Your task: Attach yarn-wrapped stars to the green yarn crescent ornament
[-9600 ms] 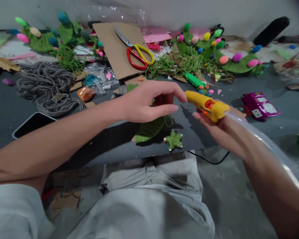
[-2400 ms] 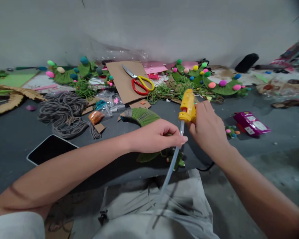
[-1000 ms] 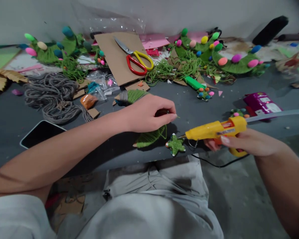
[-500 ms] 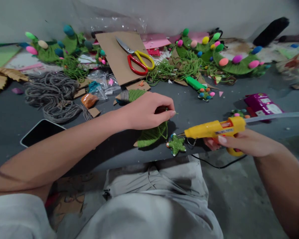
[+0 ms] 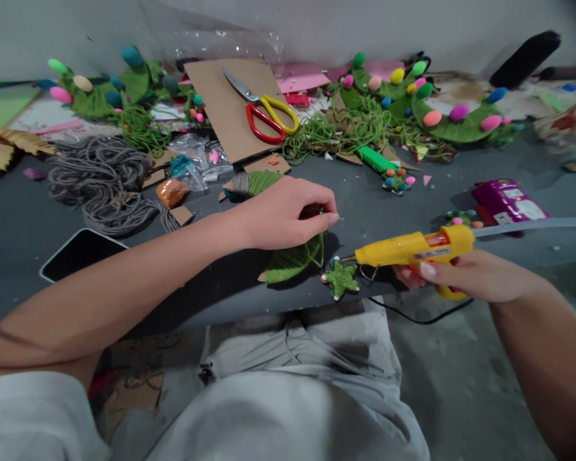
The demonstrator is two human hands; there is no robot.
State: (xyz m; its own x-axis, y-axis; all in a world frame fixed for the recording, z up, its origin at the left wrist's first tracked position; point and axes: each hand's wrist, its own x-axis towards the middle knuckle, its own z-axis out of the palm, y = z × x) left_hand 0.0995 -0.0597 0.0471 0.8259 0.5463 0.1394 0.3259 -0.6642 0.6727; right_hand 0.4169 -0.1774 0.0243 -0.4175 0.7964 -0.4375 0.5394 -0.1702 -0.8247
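My right hand [image 5: 465, 275] is wrapped around the handle of a yellow hot glue gun [image 5: 403, 251], a clear glue stick running out of its back. The gun's metal nozzle touches or nearly touches a tip of a green yarn star [image 5: 340, 279] with small coloured balls at its points. To the left, my left hand [image 5: 295, 214] has thumb and forefinger pinched together on a strand of green yarn, whose tiny end pokes past the fingertips. Under that hand lies a green yarn-wrapped crescent [image 5: 288, 266], its middle hidden by the palm.
Red-and-yellow-handled scissors [image 5: 269, 118] rest on a cardboard sheet [image 5: 211, 96]. Grey yarn [image 5: 96, 179] and a phone [image 5: 79, 254] are at left. Decorated green crescents [image 5: 461, 125] line the back. A purple packet [image 5: 511, 200] sits at right, and the gun's black cord [image 5: 422, 321] hangs off the table edge.
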